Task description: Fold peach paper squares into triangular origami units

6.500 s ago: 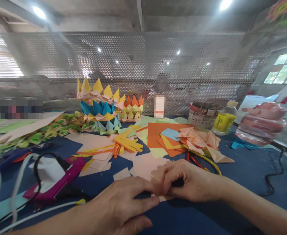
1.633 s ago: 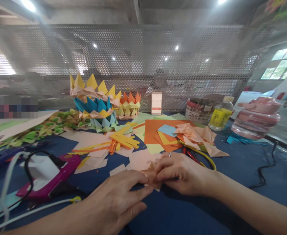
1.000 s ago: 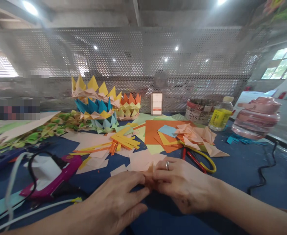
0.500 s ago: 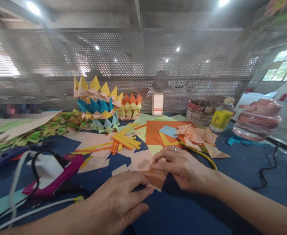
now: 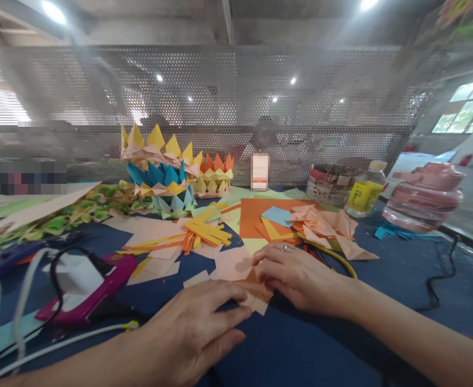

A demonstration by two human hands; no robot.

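Observation:
A small piece of peach paper (image 5: 259, 304), partly folded, lies on the blue tabletop between my hands. My left hand (image 5: 204, 328) holds its left edge under the index and middle fingertips, with the thumb apart from it. Curled over the paper's right side, my right hand (image 5: 296, 277) grips it with bent fingers and wears a ring. These fingers hide part of the fold. Just beyond lies a larger peach sheet (image 5: 232, 262). Behind it are orange sheets (image 5: 252, 219), a blue paper square (image 5: 277, 216) and crumpled peach pieces (image 5: 325, 221).
Yellow strips (image 5: 208, 232) lie left of centre. Paper crowns (image 5: 159, 174) are stacked behind them. A magenta power strip (image 5: 117, 279) with cables sits at left. At right stand a yellow-labelled bottle (image 5: 364, 193), a pink jug (image 5: 424, 199) and a basket (image 5: 329, 183).
My right fingers have slid slightly and curled more over the paper, whose near part now shows lighter and flatter. My left hand has barely moved.

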